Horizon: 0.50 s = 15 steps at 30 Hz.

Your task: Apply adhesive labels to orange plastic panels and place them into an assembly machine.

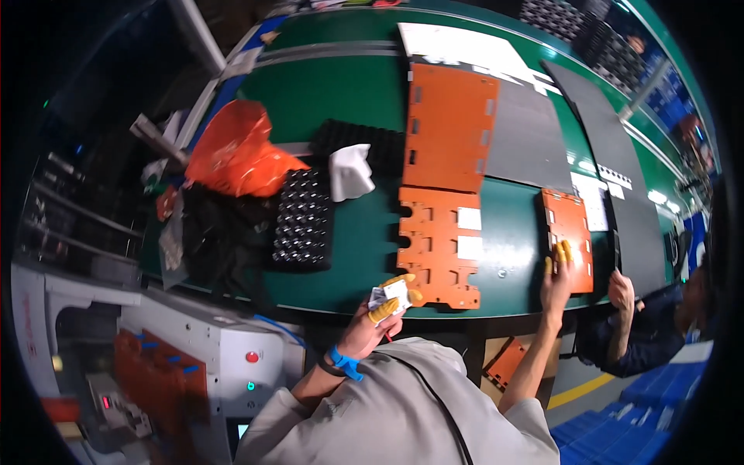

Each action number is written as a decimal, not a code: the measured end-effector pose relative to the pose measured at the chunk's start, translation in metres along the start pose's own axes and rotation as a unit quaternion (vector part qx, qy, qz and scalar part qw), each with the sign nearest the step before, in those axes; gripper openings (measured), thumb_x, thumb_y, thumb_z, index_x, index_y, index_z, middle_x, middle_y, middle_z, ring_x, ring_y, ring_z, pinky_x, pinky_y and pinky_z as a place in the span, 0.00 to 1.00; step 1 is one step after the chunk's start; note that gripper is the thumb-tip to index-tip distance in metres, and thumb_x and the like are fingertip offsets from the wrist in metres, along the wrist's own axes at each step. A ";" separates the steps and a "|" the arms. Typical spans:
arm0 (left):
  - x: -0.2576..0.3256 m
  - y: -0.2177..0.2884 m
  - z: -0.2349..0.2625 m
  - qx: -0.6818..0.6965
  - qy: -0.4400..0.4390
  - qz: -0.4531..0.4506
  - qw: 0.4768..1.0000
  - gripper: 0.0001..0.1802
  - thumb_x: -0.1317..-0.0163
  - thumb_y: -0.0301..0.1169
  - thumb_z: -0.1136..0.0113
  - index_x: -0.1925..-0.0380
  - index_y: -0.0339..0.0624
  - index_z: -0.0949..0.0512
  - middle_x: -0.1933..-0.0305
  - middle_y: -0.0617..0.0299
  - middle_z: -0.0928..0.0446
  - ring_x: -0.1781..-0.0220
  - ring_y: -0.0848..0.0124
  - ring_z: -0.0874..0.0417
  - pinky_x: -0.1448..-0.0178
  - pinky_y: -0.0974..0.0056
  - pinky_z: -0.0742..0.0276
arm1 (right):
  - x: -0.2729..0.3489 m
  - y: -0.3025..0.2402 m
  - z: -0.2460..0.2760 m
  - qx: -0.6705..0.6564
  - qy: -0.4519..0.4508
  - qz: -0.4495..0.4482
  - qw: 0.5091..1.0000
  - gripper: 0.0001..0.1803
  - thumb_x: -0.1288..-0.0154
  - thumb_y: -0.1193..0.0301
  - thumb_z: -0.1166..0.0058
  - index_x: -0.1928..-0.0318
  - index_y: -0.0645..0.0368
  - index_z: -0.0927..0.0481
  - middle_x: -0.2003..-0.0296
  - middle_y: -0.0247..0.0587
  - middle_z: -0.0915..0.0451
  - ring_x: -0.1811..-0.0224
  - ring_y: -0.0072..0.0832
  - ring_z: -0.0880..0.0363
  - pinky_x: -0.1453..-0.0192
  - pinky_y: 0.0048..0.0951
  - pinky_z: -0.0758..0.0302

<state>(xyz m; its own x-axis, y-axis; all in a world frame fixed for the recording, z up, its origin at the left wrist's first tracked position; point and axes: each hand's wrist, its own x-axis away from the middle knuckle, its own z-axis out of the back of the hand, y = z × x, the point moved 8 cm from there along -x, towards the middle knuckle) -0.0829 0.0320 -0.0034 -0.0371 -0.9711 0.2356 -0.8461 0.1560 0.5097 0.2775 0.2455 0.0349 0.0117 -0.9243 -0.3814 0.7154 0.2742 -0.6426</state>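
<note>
My left hand (376,318), with yellow covers on its fingertips, is closed around a small white rectangular piece (394,294) just off the table's front edge. What the piece is, I cannot make out. My right hand (558,283) reaches forward, its yellow-tipped fingers stretched apart on an orange panel (572,229) with slots along its sides. Between my hands lies a notched orange panel (438,256) bearing two white rectangles. Beyond it, and touching its far edge, is a larger orange panel (449,128).
Left on the green table (364,232) are a black pocketed tray (302,221), a crumpled white cloth (351,172) and an orange plastic bag (240,151). Grey sheets (527,132) lie farther right. A co-worker's hand (620,291) is at the right edge; a machine (252,337) stands lower left.
</note>
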 end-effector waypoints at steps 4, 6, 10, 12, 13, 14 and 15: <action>0.007 0.003 0.006 -0.002 0.001 -0.019 1.000 0.19 0.24 0.28 0.50 0.36 0.41 0.29 0.59 0.69 0.26 0.75 0.84 0.38 0.67 0.71 0.34 | 0.004 -0.060 0.000 0.046 0.077 0.083 0.993 0.21 0.26 0.77 0.46 0.36 0.66 0.24 0.37 0.55 0.23 0.33 0.47 0.26 0.27 0.43 0.32; 0.008 0.007 0.011 -0.011 0.027 -0.029 0.999 0.18 0.23 0.28 0.51 0.35 0.42 0.29 0.60 0.69 0.26 0.75 0.84 0.38 0.67 0.71 0.34 | 0.017 -0.113 -0.023 -0.031 0.079 0.150 0.985 0.17 0.27 0.78 0.46 0.40 0.65 0.20 0.42 0.52 0.18 0.36 0.45 0.22 0.29 0.42 0.30; 0.011 0.011 0.019 -0.034 0.064 -0.056 0.996 0.16 0.23 0.28 0.51 0.39 0.44 0.27 0.59 0.69 0.25 0.75 0.85 0.37 0.69 0.72 0.35 | 0.049 -0.231 -0.107 -0.253 -0.167 0.186 0.935 0.17 0.33 0.78 0.43 0.44 0.63 0.17 0.47 0.52 0.16 0.43 0.44 0.18 0.37 0.39 0.25; 0.014 0.011 0.025 -0.036 0.074 -0.057 0.995 0.13 0.23 0.29 0.49 0.42 0.44 0.26 0.59 0.70 0.24 0.76 0.85 0.37 0.69 0.72 0.35 | 0.059 -0.290 -0.141 -0.245 -0.279 0.246 0.895 0.17 0.35 0.74 0.36 0.46 0.60 0.16 0.49 0.49 0.18 0.49 0.48 0.18 0.44 0.39 0.21; 0.015 0.009 0.029 -0.027 0.079 -0.053 0.995 0.11 0.23 0.29 0.48 0.44 0.45 0.26 0.59 0.70 0.24 0.76 0.85 0.37 0.70 0.72 0.35 | 0.061 -0.316 -0.151 -0.255 -0.286 0.280 0.880 0.16 0.36 0.73 0.35 0.48 0.60 0.16 0.53 0.49 0.18 0.51 0.47 0.18 0.46 0.39 0.21; 0.017 0.007 0.032 -0.015 0.085 -0.052 0.995 0.10 0.23 0.30 0.47 0.46 0.45 0.25 0.60 0.70 0.24 0.76 0.85 0.37 0.70 0.72 0.36 | 0.064 -0.331 -0.171 -0.223 -0.358 0.255 0.870 0.15 0.35 0.72 0.36 0.49 0.60 0.16 0.53 0.50 0.19 0.54 0.47 0.17 0.49 0.42 0.20; 0.018 0.006 0.036 -0.016 0.086 -0.048 0.995 0.07 0.24 0.31 0.45 0.50 0.46 0.25 0.63 0.72 0.26 0.77 0.85 0.37 0.70 0.73 0.36 | 0.067 -0.348 -0.183 -0.190 -0.370 0.279 0.866 0.13 0.36 0.70 0.35 0.53 0.60 0.15 0.57 0.50 0.18 0.57 0.47 0.17 0.52 0.44 0.20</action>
<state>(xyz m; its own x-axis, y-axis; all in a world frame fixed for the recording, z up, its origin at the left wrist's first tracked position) -0.1074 0.0088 -0.0262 0.1373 -0.9367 0.3220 -0.8234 0.0728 0.5628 -0.0985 0.1366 0.1110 0.8264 -0.4982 -0.2626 0.1749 0.6703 -0.7212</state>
